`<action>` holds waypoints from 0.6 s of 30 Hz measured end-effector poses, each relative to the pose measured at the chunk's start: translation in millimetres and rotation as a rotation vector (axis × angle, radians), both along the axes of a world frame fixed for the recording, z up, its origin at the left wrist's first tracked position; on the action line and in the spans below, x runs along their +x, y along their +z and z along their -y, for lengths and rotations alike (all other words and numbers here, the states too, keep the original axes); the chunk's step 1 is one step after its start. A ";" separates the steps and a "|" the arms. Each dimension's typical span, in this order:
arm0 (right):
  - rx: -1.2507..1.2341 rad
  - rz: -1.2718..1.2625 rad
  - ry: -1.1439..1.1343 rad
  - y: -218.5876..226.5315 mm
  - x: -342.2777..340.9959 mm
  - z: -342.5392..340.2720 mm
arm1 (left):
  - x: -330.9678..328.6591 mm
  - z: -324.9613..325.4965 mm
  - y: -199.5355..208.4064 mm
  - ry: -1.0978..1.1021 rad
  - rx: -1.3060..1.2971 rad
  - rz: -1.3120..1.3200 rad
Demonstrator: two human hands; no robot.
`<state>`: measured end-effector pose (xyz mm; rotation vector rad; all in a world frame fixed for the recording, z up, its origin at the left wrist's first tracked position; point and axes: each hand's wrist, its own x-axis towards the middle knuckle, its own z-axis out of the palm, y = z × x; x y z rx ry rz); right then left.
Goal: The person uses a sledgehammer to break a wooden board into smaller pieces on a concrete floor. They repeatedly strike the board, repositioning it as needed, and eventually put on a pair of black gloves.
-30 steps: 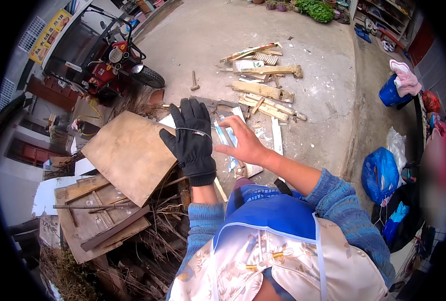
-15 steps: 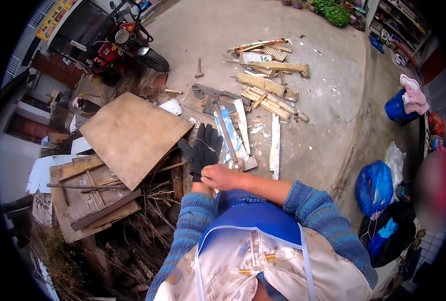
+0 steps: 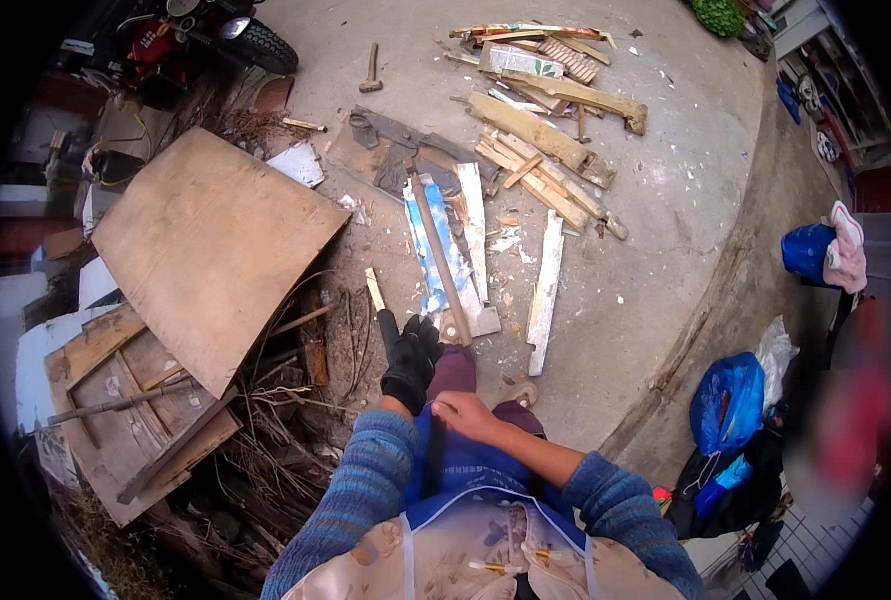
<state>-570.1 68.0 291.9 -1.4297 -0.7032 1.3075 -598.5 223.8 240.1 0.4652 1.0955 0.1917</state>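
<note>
My left hand (image 3: 411, 360) wears a black glove, its fingers spread and empty, above the ground in front of me. Close to its wrist is my bare right hand (image 3: 467, 416), with fingers curled in. It sits just right of the glove's cuff; whether something small is pinched there is hidden. Beyond the glove, a long wooden handle (image 3: 433, 235) lies over a blue-and-white board (image 3: 432, 290), its lower end by my shoe. White-painted wood strips (image 3: 545, 290) lie to the right of it. A short pale stick (image 3: 374, 289) is just past the gloved fingers.
Split wood (image 3: 540, 135) is piled farther out, with a hammer (image 3: 370, 70) to its left. A plywood sheet (image 3: 220, 250) covers brushwood (image 3: 275, 430) at left. At right are a blue bag (image 3: 727, 400), a blue bucket (image 3: 807, 252) and a blurred person (image 3: 845, 410). A red motor vehicle (image 3: 160, 45) stands far left.
My right hand has come off the glove's cuff and moved slightly down and right. The gloved hand has lowered, its fingers still spread. The view has tilted down, bringing my legs and shoes into sight.
</note>
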 end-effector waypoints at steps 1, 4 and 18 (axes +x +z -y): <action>-0.124 -0.014 -0.088 -34.3 7.2 -1.3 | 12.4 -11.4 -14.3 -0.017 0.013 -0.029; -0.481 -0.027 -0.280 -154.6 18.9 -4.4 | 30.5 -46.0 -78.6 -0.062 0.034 -0.158; -0.635 -0.380 -0.445 -357.0 -3.2 -30.6 | 102.0 -63.0 -273.8 -0.302 0.021 -0.487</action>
